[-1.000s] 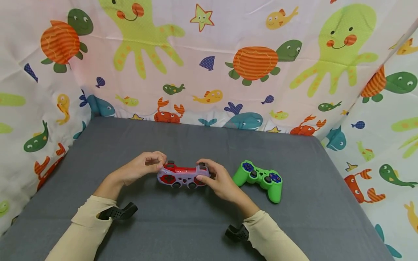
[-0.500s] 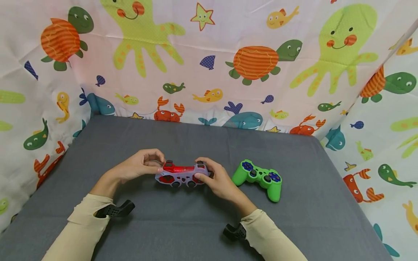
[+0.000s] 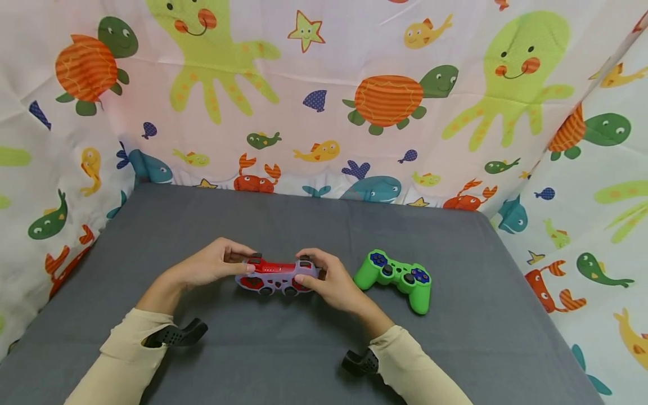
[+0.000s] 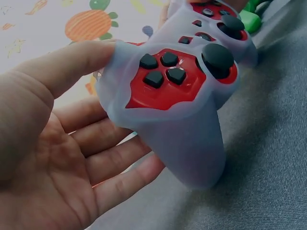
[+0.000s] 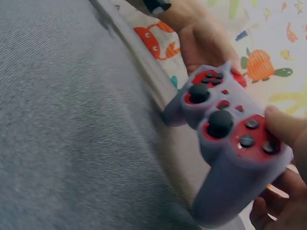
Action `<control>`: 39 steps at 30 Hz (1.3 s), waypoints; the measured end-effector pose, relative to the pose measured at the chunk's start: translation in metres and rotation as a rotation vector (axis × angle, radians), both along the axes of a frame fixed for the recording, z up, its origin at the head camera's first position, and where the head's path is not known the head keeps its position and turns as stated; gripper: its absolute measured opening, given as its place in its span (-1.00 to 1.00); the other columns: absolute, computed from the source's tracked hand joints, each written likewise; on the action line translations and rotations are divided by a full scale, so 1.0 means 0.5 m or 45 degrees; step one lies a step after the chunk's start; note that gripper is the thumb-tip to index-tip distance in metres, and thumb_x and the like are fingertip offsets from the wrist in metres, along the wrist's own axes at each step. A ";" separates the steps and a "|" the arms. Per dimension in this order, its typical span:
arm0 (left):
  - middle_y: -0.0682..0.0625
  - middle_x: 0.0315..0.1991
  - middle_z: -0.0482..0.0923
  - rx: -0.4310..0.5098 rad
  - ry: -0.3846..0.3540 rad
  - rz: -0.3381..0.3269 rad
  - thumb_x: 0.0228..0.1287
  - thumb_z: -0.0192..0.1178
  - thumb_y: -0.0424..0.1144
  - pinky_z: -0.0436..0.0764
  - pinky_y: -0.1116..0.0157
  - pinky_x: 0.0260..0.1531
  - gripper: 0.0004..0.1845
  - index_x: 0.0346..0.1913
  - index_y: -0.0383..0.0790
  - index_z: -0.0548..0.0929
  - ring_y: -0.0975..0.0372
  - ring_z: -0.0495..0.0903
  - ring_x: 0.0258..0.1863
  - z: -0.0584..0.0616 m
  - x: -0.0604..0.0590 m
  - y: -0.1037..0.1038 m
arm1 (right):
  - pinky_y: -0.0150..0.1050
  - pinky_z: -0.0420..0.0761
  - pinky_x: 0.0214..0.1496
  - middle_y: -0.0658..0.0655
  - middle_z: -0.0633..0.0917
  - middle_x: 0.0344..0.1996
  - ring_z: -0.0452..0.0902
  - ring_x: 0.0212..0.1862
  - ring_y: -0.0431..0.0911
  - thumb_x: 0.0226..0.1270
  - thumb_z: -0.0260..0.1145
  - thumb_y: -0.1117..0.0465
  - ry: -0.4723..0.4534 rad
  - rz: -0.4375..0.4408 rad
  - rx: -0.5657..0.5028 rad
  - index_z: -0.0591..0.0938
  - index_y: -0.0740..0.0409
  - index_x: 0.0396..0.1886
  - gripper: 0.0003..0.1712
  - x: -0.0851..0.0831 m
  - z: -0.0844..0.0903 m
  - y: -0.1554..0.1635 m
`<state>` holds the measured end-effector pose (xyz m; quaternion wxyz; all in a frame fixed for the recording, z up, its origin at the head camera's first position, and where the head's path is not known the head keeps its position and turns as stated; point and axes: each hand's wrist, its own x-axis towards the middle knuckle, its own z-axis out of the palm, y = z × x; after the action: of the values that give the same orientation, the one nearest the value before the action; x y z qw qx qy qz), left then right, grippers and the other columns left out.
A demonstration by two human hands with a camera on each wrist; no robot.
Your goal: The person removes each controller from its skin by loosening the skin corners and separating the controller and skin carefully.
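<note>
Head view: since a second ago, shifted slightly left and nearer, red game controller (image 3: 275, 275) in its translucent silicone cover, held just above the grey tabletop (image 3: 304, 225) between both hands. Left hand (image 3: 210, 267) curled round its left grip, right hand (image 3: 331, 281) round the right grip, thumb on top. Just right of it, a green game controller (image 3: 395, 278), lying flat, untouched.

Left wrist view: thumb (image 4: 62, 64) pressed on the cover's edge, fingers (image 4: 115, 160) loosely cupped behind the grip.

Right wrist view: thumb (image 5: 285, 125) beside the face buttons, fingers (image 5: 278, 201) wrapped beneath.
</note>
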<state>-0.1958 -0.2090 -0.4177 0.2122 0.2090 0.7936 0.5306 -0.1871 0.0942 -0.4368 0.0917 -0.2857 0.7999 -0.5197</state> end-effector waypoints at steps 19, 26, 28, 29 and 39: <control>-0.27 0.07 0.70 -0.014 0.012 -0.176 0.35 0.33 -0.21 0.67 0.38 -0.03 -0.44 0.27 -0.53 0.53 0.24 0.73 -0.10 0.016 0.021 0.006 | -0.29 0.65 0.01 0.27 0.64 0.08 0.57 -0.03 -0.16 0.53 0.18 -0.03 -0.216 0.398 -0.039 0.57 0.20 0.28 -0.48 -0.010 -0.006 0.015; -0.25 0.06 0.70 -0.051 0.038 -0.145 0.34 0.34 -0.22 0.69 0.37 -0.05 -0.44 0.27 -0.52 0.54 0.19 0.71 -0.09 0.026 0.025 0.009 | -0.30 0.60 -0.19 0.16 0.67 -0.14 0.54 -0.23 -0.17 0.48 0.24 -0.02 -0.092 0.318 0.075 0.61 0.12 0.00 -0.67 -0.011 0.004 0.017; -0.25 0.07 0.69 -0.051 0.033 -0.145 0.33 0.35 -0.23 0.70 0.34 -0.04 -0.44 0.27 -0.51 0.54 0.16 0.71 -0.08 0.027 0.026 0.011 | -0.32 0.56 -0.24 0.11 0.62 -0.22 0.50 -0.28 -0.18 0.44 0.27 0.02 -0.109 0.311 0.098 0.54 0.11 -0.10 -0.74 -0.011 0.005 0.016; -0.25 0.08 0.69 -0.054 0.033 -0.144 0.32 0.36 -0.23 0.70 0.33 -0.03 -0.44 0.28 -0.51 0.54 0.14 0.70 -0.07 0.028 0.027 0.011 | -0.33 0.53 -0.26 0.09 0.59 -0.25 0.48 -0.29 -0.18 0.42 0.29 0.05 -0.127 0.314 0.103 0.50 0.11 -0.14 -0.75 -0.011 0.006 0.016; -0.23 0.13 0.67 -0.136 0.103 -0.151 0.28 0.40 -0.22 0.70 0.24 0.04 -0.45 0.25 -0.46 0.58 0.12 0.68 0.02 0.042 0.033 0.018 | -0.36 0.39 -0.30 0.06 0.35 -0.35 0.36 -0.24 -0.15 0.33 0.41 0.16 -0.360 0.404 -0.032 0.34 0.22 -0.28 -0.61 -0.012 0.008 0.021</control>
<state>-0.1795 -0.1999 -0.3965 0.2221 0.2653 0.8148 0.4652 -0.1932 0.1045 -0.4327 0.2800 -0.3335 0.7175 -0.5437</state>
